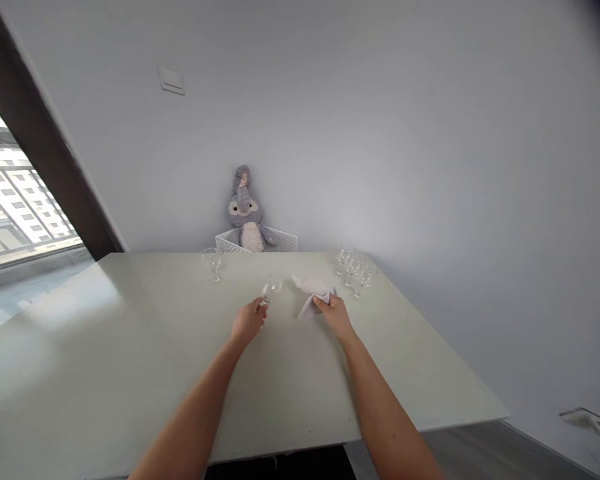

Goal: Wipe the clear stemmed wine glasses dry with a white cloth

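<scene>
My left hand (pixel 250 321) has its fingers closed on the stem of a clear wine glass (pixel 273 287), whose bowl points away from me toward the back of the table. In my right hand (pixel 335 316) a white cloth (pixel 311 287) is pinched between thumb and fingers. The cloth hangs loosely over the tabletop just right of the glass, with a small gap between the two. Part of the glass's foot is hidden by my left fingers.
Another stemmed glass (pixel 215 264) stands upright at the back left of the pale table (pixel 145 347). Several stemmed glasses (pixel 353 268) are grouped at the back right. Beyond the far edge, a grey plush toy (pixel 244 207) sits in a white perforated basket (pixel 286 241) by the wall.
</scene>
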The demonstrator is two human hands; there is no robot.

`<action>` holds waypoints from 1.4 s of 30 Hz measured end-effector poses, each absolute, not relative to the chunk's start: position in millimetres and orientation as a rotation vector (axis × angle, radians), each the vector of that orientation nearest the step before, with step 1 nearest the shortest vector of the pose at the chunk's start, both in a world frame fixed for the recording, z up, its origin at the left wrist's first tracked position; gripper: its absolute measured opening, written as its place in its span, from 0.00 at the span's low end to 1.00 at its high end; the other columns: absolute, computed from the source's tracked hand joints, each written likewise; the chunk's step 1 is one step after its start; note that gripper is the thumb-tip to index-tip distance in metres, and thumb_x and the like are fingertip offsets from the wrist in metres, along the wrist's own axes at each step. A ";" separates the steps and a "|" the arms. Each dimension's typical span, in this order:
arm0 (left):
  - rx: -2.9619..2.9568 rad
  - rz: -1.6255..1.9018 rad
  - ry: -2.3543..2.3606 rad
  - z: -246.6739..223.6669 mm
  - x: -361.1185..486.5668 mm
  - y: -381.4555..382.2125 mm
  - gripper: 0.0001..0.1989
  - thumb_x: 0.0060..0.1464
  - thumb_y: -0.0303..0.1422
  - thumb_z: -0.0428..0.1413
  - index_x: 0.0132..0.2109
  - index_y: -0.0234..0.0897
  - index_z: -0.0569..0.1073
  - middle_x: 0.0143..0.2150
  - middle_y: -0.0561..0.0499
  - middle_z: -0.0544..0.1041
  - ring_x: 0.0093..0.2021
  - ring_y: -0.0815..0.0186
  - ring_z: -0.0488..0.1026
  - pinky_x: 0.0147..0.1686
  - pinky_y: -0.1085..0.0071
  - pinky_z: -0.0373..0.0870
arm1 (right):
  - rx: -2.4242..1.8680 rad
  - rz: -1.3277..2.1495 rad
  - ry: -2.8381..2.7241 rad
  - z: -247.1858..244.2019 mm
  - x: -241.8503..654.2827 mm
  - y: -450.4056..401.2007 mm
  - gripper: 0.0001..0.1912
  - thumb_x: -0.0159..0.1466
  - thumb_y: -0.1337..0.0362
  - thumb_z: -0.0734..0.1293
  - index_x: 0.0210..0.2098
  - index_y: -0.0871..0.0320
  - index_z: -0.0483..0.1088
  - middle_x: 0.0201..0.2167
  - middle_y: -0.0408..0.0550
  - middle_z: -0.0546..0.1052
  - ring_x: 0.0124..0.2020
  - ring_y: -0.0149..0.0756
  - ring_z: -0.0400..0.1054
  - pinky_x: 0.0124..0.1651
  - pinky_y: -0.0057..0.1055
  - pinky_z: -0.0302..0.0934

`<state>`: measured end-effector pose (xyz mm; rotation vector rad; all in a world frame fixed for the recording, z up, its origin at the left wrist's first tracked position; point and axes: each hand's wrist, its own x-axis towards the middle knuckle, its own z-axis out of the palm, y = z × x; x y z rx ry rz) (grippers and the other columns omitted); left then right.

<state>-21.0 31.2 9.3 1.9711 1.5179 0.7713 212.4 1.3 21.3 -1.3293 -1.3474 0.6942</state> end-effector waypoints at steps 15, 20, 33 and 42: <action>2.605 0.715 1.112 2.7 8.7 4.8 0.11 0.53 0.31 0.46 0.31 0.35 0.72 0.28 0.45 0.73 0.32 0.62 0.70 0.40 0.63 0.60 | -1.381 0.184 -1.798 29.1 171.2 -18.3 0.13 0.60 0.59 0.58 0.36 0.54 0.73 0.38 0.49 0.74 0.44 0.43 0.60 0.47 0.39 0.50; 2.742 0.722 1.172 1.2 14.2 -0.6 0.17 0.57 0.33 0.42 0.51 0.35 0.65 0.32 0.45 0.75 0.31 0.63 0.70 0.37 0.66 0.61 | -1.261 0.966 -1.086 24.1 187.5 -3.3 0.15 0.53 0.53 0.63 0.28 0.59 0.71 0.26 0.46 0.74 0.29 0.35 0.64 0.31 0.30 0.57; 2.234 1.014 1.547 1.3 19.7 3.0 0.19 0.58 0.34 0.38 0.51 0.36 0.65 0.40 0.44 0.70 0.37 0.64 0.69 0.37 0.67 0.64 | -0.864 1.281 -0.840 -2.4 127.8 -14.3 0.19 0.55 0.48 0.61 0.36 0.58 0.68 0.37 0.49 0.74 0.37 0.36 0.67 0.39 0.32 0.61; 2.367 1.073 1.507 14.2 34.5 -16.7 0.18 0.53 0.28 0.45 0.51 0.40 0.66 0.60 0.45 0.57 0.56 0.53 0.55 0.51 0.54 0.55 | -0.746 1.350 -0.750 -5.3 126.8 -12.2 0.17 0.53 0.54 0.66 0.39 0.58 0.67 0.35 0.48 0.75 0.35 0.35 0.68 0.35 0.29 0.61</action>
